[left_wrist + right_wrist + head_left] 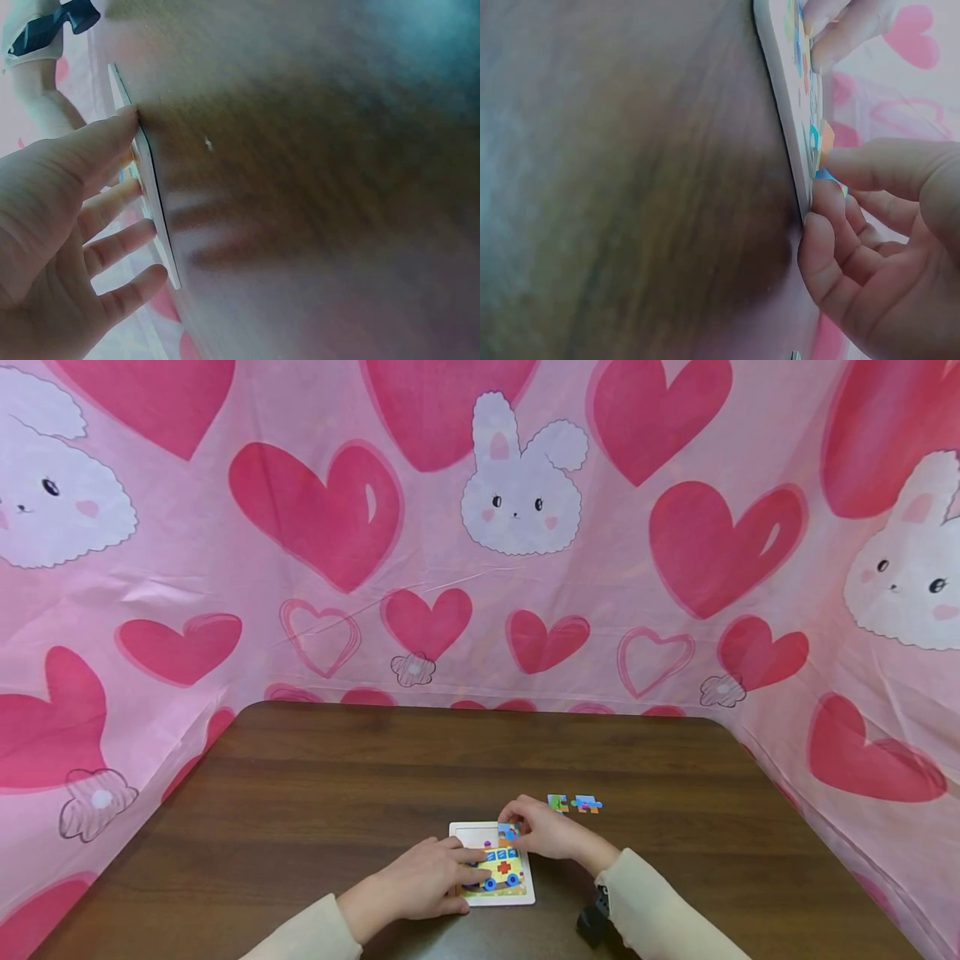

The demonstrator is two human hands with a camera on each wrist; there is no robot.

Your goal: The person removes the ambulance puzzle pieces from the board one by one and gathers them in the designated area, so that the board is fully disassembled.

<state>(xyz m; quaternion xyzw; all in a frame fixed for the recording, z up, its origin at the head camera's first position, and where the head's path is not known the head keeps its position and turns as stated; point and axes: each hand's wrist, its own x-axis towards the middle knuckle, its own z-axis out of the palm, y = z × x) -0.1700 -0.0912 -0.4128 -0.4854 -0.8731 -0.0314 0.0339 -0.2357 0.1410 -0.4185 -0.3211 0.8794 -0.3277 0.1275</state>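
Note:
A white-framed jigsaw puzzle board lies flat on the table, with a yellow ambulance picture filling its lower part. My left hand rests on the board's left side, its fingers stretched over the picture. In the left wrist view, the thumb touches the edge of the board. At the upper right corner my right hand pinches a blue and orange jigsaw piece between thumb and fingers. The right wrist view has this piece tilted up from the board surface, partly hidden by the fingers.
Two loose jigsaw pieces, a green-blue one and a blue-orange one, lie beyond my right hand. A black device is strapped at the right wrist. Behind the brown table hangs a pink cloth with hearts and rabbits.

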